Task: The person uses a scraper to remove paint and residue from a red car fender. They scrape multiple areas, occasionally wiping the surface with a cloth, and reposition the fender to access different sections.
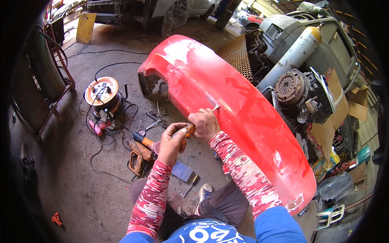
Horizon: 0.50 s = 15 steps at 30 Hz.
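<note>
Basically, both hands closed on it, left hand on the orange-handled metal scraper, right hand near its blade: keep that flat to the glossy red plastic car bumper.

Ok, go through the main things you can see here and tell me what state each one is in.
Red bumper: propped up, paint scuffed and patchy.
Scraper: blade against the bumper.
Right hand: closed on the scraper.
Left hand: gripping an orange handle.
Cable reel: on the floor, cords trailing loose.
</note>
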Each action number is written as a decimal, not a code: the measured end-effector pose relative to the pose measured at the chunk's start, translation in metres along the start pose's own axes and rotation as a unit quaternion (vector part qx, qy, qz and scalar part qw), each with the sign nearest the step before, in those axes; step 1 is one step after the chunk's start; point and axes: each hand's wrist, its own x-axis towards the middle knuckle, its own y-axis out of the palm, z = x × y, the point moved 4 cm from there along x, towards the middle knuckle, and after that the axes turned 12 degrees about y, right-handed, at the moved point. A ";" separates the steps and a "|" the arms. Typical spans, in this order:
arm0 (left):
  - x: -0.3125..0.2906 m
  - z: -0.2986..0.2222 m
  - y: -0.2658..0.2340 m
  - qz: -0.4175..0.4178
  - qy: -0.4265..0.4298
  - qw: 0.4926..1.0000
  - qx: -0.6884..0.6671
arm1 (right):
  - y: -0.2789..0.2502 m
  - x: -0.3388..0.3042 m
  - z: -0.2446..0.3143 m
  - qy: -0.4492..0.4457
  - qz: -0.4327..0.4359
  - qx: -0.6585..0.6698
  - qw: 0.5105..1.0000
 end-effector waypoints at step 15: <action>-0.017 -0.024 0.019 0.022 0.308 0.923 0.231 | -0.011 -0.009 0.002 -0.017 -0.154 0.103 0.983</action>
